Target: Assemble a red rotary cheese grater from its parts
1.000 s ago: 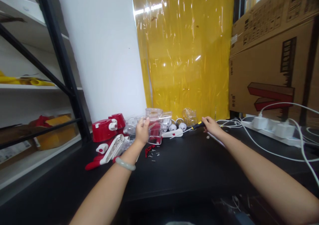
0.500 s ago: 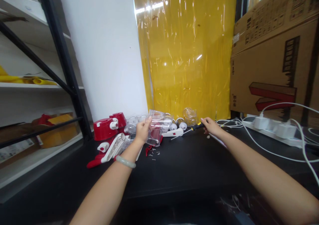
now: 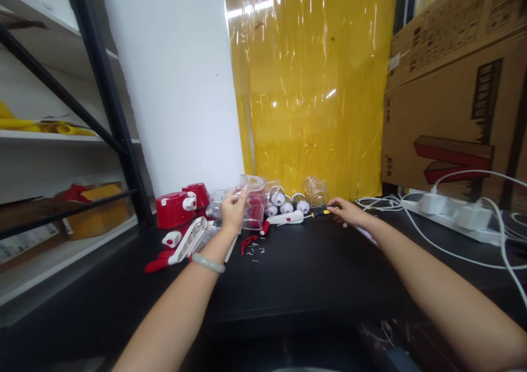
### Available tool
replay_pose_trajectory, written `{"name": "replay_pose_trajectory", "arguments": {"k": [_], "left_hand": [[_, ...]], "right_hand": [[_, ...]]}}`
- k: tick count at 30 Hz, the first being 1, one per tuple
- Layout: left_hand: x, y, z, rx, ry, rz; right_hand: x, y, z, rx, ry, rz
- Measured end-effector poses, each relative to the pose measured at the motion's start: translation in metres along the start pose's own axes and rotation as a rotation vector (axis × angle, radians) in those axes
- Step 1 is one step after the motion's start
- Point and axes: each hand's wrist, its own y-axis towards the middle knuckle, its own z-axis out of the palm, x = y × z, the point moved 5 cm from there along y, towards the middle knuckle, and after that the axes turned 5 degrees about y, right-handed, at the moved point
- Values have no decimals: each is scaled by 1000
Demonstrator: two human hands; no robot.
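My left hand (image 3: 233,210) is closed on a clear plastic container (image 3: 254,204) with thin see-through walls, held above the table beside the other parts. My right hand (image 3: 346,212) has its fingers on the end of a black and yellow screwdriver (image 3: 320,213). The screwdriver's shaft points left, low over a white handle-like part (image 3: 286,218) with a red button. Below the container, small red pieces (image 3: 248,243) and several loose screws (image 3: 254,251) lie on the black table. Red housings (image 3: 176,209) and white-and-red handles (image 3: 187,244) rest left of my left hand.
White-capped cylinders (image 3: 278,198) and clear plastic parts (image 3: 315,191) stand against the yellow curtain (image 3: 308,97). At right are a power strip (image 3: 457,218) with trailing white cables and a large cardboard box (image 3: 444,108). A shelf rack (image 3: 94,75) stands at left.
The clear container has turned in my left hand and sits more upright. The screwdriver has shifted slightly left and flatter, and my right hand's fingers have moved toward its handle end.
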Motion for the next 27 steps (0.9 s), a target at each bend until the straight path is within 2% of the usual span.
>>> {"name": "replay_pose_trajectory", "arguments": {"k": [3,6,9,13,16,19,22,24,27], "left_hand": [[0,2,-3,-50,5,-16],[0,2,-2,-42,-20,-30],[1,1,0,-24,-65,-39],[1,-3,4,21,-128,-53],[6,-5,9,46,-179,-114],[12,-6,13,64,-218,-173],[10,-7,14,93,-246,-161],[4,-8,14,117,-249,-113],[-5,-11,13,140,-200,-22]], "right_hand": [[3,-3,3,62,-186,-120],[6,-5,7,91,-339,-218],[5,-5,13,99,-464,-227],[8,-5,19,35,-680,-245],[7,-6,22,23,-793,-228],[3,-6,25,51,-822,-223],[5,-5,26,21,-799,-278],[14,-5,26,-49,-728,-363],[43,-9,24,-184,-526,-499]]}}
